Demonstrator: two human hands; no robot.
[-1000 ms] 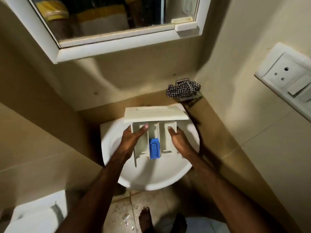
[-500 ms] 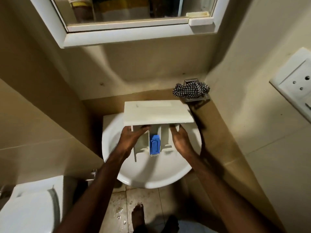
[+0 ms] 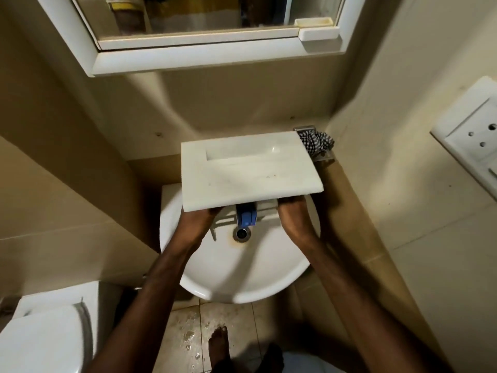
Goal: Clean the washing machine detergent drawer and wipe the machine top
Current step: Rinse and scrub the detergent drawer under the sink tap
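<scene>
You look down on a white basin (image 3: pixel 242 278) with its metal drain (image 3: pixel 241 234), a checked cloth (image 3: pixel 317 142) on a small metal shelf (image 3: pixel 324 157) in the corner, a mirrored cabinet (image 3: pixel 204 57) above, a wall socket (image 3: pixel 473 141) at right, a toilet (image 3: pixel 43 335) lower left, a wet tiled floor (image 3: pixel 188 335).

Looked matt and faintly stained: off-white plastic detergent drawer front (image 3: pixel 250 170). Glossy, smooth: white ceramic basin (image 3: pixel 250 275). Shiny metal: round drain ring (image 3: pixel 241 234). Soft, crumpled: black-and-white checked cloth (image 3: pixel 317 142).
</scene>
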